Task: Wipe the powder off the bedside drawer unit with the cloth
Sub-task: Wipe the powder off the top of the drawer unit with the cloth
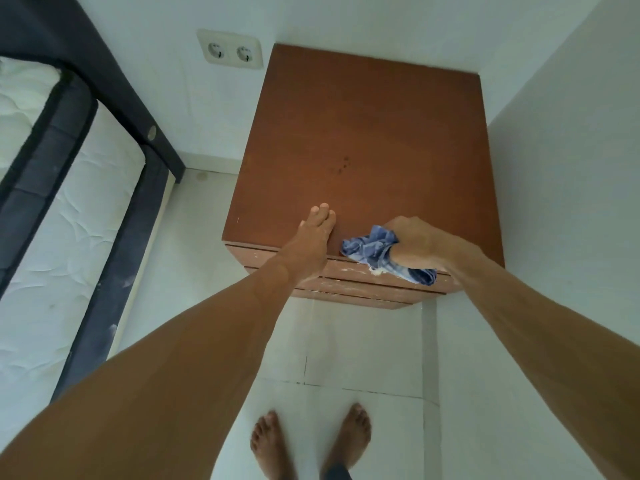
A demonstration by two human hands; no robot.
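Bare-armed, barefoot person seen from above

The left forearm [207,341] and right forearm [540,323] are uncovered, the left grip [313,237] and right grip [412,244] bare. The left foot [272,445] and right foot [346,434] are unshod, and a dark blue-grey fabric hem [337,474] sits at the right ankle.

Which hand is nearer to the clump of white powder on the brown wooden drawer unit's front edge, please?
Right. The right hand, gripping the crumpled blue cloth, is just beside the powder clump; the left hand rests flat on the drawer unit's top, to its left.

A crumpled blue cloth [370,245] sits at the brown drawer unit's [363,133] front edge (white powder [375,270] beneath).
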